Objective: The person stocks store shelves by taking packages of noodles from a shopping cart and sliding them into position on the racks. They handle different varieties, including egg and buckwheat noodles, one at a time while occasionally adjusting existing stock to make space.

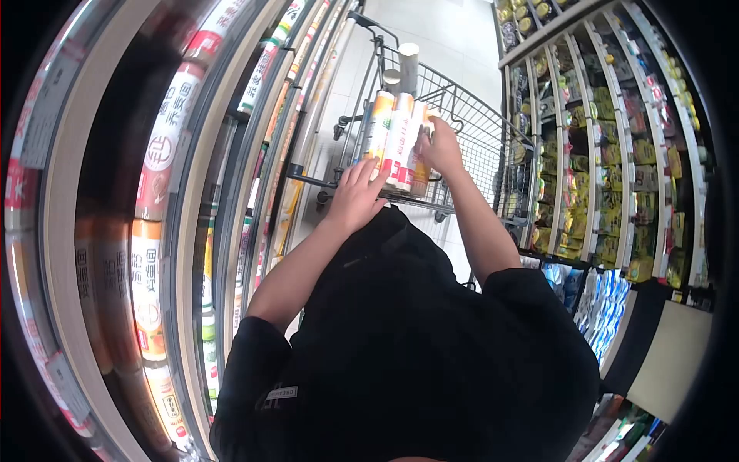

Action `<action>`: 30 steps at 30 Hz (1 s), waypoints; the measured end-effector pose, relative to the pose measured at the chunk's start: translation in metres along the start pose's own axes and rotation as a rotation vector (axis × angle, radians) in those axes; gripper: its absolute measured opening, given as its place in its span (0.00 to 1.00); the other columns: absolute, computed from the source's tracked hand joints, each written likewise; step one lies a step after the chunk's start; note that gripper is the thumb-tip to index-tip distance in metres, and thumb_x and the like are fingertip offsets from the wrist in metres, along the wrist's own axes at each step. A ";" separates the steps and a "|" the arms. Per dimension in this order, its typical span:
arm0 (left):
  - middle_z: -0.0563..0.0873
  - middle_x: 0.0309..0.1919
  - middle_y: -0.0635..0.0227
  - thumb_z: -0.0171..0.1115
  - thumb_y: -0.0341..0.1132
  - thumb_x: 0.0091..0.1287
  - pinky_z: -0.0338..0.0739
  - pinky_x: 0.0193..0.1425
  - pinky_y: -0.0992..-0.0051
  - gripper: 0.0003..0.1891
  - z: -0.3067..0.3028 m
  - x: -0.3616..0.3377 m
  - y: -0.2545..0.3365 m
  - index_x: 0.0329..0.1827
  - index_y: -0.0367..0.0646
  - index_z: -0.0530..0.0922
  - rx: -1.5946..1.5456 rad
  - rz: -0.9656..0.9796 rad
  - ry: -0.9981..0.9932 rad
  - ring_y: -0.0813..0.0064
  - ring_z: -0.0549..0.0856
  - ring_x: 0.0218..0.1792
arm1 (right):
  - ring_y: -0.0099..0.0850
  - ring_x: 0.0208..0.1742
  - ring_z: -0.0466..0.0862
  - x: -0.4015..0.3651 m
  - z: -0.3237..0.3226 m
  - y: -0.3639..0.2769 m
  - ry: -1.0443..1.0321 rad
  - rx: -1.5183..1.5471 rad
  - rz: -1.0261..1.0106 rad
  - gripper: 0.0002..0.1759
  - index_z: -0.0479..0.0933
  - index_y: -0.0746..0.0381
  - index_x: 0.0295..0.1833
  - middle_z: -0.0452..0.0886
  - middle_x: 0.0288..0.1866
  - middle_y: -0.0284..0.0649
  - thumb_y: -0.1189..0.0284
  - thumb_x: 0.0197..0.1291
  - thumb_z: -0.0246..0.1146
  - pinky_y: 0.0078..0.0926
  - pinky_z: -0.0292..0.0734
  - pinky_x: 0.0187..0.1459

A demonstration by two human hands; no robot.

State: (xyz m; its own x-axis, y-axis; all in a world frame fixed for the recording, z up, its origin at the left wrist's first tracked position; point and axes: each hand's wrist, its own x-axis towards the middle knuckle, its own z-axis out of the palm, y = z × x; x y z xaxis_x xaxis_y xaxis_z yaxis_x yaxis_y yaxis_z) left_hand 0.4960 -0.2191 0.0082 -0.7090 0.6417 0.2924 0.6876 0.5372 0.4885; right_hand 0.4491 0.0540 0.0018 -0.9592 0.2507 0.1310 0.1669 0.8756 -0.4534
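Observation:
Upright cylindrical packs that look like dried noodles stand close together at the near end of a wire shopping cart (469, 115). Among them are an orange and yellow pack (380, 127), a white and red pack (399, 138) and another orange pack (418, 165). My left hand (356, 194) lies against the lower left of the group, fingers stretched out and apart, touching the packs. On the right side, my right hand (442, 148) has its fingers curled round the edge of the rightmost pack. Behind them rises a grey cylinder (408, 65) with a pale top.
Shelves (181, 231) with more cylindrical noodle packs (150, 289) run close along my left. Across the aisle, racks (593, 154) hold many small yellow packets. The cart handle (308, 180) is between me and the cart; pale floor tiles (458, 27) show beyond.

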 end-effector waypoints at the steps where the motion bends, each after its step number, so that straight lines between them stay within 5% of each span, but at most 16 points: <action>1: 0.71 0.76 0.53 0.75 0.45 0.65 0.65 0.79 0.50 0.35 0.007 0.005 -0.002 0.76 0.52 0.74 0.014 -0.004 -0.041 0.51 0.68 0.78 | 0.54 0.66 0.81 0.001 0.001 0.002 -0.001 0.010 -0.025 0.28 0.74 0.68 0.69 0.83 0.62 0.59 0.66 0.67 0.66 0.48 0.76 0.67; 3: 0.64 0.81 0.49 0.76 0.51 0.66 0.56 0.84 0.45 0.42 0.020 0.012 -0.009 0.82 0.56 0.68 0.054 -0.025 -0.118 0.46 0.62 0.82 | 0.53 0.69 0.80 0.010 0.000 0.006 -0.070 0.067 0.019 0.31 0.72 0.67 0.72 0.81 0.66 0.57 0.66 0.67 0.66 0.46 0.74 0.70; 11: 0.59 0.83 0.50 0.75 0.62 0.62 0.51 0.85 0.41 0.50 0.033 0.027 -0.007 0.85 0.57 0.63 0.095 -0.247 -0.214 0.42 0.59 0.82 | 0.45 0.77 0.76 0.078 0.026 0.007 -0.205 0.039 0.037 0.38 0.72 0.61 0.76 0.80 0.72 0.52 0.50 0.68 0.65 0.53 0.64 0.75; 15: 0.61 0.82 0.52 0.76 0.62 0.61 0.52 0.85 0.44 0.51 0.035 0.037 -0.010 0.84 0.56 0.64 0.077 -0.311 -0.198 0.46 0.61 0.81 | 0.43 0.65 0.86 0.116 0.017 0.000 -0.530 0.007 0.104 0.37 0.76 0.60 0.71 0.89 0.57 0.45 0.43 0.69 0.59 0.56 0.63 0.72; 16: 0.62 0.81 0.53 0.77 0.62 0.60 0.53 0.85 0.45 0.51 0.035 0.039 -0.012 0.84 0.55 0.64 0.086 -0.323 -0.189 0.47 0.61 0.81 | 0.45 0.56 0.89 0.118 0.026 0.004 -0.443 0.086 0.066 0.35 0.78 0.59 0.65 0.91 0.49 0.43 0.41 0.69 0.57 0.51 0.69 0.67; 20: 0.63 0.81 0.53 0.75 0.63 0.60 0.53 0.85 0.47 0.51 0.036 0.049 -0.018 0.84 0.55 0.65 0.142 -0.320 -0.182 0.49 0.63 0.80 | 0.49 0.53 0.89 0.139 0.043 0.021 -0.459 0.176 0.076 0.32 0.82 0.56 0.59 0.91 0.48 0.47 0.40 0.68 0.60 0.43 0.80 0.55; 24: 0.68 0.79 0.54 0.73 0.63 0.63 0.54 0.85 0.48 0.48 0.039 0.063 -0.024 0.84 0.55 0.66 0.168 -0.295 -0.174 0.52 0.64 0.80 | 0.54 0.50 0.89 0.139 0.039 0.017 -0.320 0.227 0.098 0.32 0.84 0.59 0.52 0.90 0.45 0.52 0.40 0.67 0.61 0.47 0.81 0.53; 26: 0.69 0.79 0.53 0.76 0.61 0.60 0.54 0.85 0.48 0.47 0.042 0.066 -0.030 0.82 0.58 0.69 0.153 -0.311 -0.159 0.51 0.66 0.79 | 0.55 0.50 0.89 0.146 0.058 0.034 -0.266 0.192 0.079 0.35 0.83 0.61 0.62 0.90 0.46 0.57 0.41 0.67 0.62 0.47 0.82 0.53; 28: 0.69 0.79 0.54 0.76 0.61 0.60 0.55 0.85 0.47 0.46 0.044 0.065 -0.036 0.81 0.59 0.71 0.125 -0.277 -0.136 0.50 0.65 0.80 | 0.55 0.60 0.85 0.157 0.071 0.048 -0.304 0.179 0.064 0.39 0.81 0.61 0.70 0.88 0.53 0.58 0.41 0.67 0.62 0.47 0.75 0.65; 30: 0.69 0.80 0.53 0.73 0.62 0.62 0.52 0.84 0.41 0.43 0.049 0.065 -0.040 0.81 0.59 0.72 0.118 -0.227 -0.073 0.52 0.63 0.81 | 0.53 0.60 0.82 0.155 0.070 0.051 -0.123 0.129 -0.035 0.33 0.85 0.60 0.64 0.88 0.51 0.55 0.45 0.67 0.64 0.47 0.72 0.67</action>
State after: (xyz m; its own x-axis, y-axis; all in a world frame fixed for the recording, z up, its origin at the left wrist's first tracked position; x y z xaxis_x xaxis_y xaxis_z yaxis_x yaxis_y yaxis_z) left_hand 0.4301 -0.1715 -0.0327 -0.8368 0.5332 0.1241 0.5290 0.7290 0.4344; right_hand 0.2929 0.1087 -0.0631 -0.9859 0.1618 0.0439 0.1097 0.8205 -0.5610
